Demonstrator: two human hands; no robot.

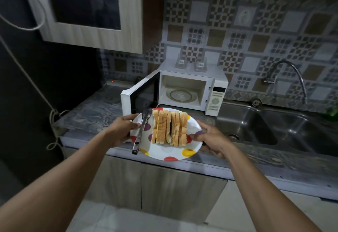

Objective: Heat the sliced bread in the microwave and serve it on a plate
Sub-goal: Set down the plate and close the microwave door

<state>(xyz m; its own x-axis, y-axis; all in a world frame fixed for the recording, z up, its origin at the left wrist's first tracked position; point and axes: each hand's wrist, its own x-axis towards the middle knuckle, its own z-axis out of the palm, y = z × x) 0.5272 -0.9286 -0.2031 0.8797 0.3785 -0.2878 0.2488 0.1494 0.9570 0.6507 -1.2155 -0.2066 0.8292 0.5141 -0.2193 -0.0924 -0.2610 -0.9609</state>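
A white plate (164, 152) with coloured dots is held in the air in front of the counter. Several slices of bread (170, 128) stand on edge in a row on it. Metal tongs (142, 131) lie on the plate's left side, their handle sticking out over the rim. My left hand (121, 131) grips the plate's left rim, thumb on top. My right hand (210, 138) grips the right rim. Behind the plate the white microwave (215, 96) stands on the counter with its door (139, 96) swung open to the left. Its glass turntable (181, 95) is bare.
A marbled grey counter (91, 111) runs left of the microwave. A double steel sink (274, 127) with a curved tap (290, 74) lies to the right. A wall cabinet (87, 12) hangs above left, with cords (53, 118) dangling at the left. Two clear containers (190, 65) sit on the microwave.
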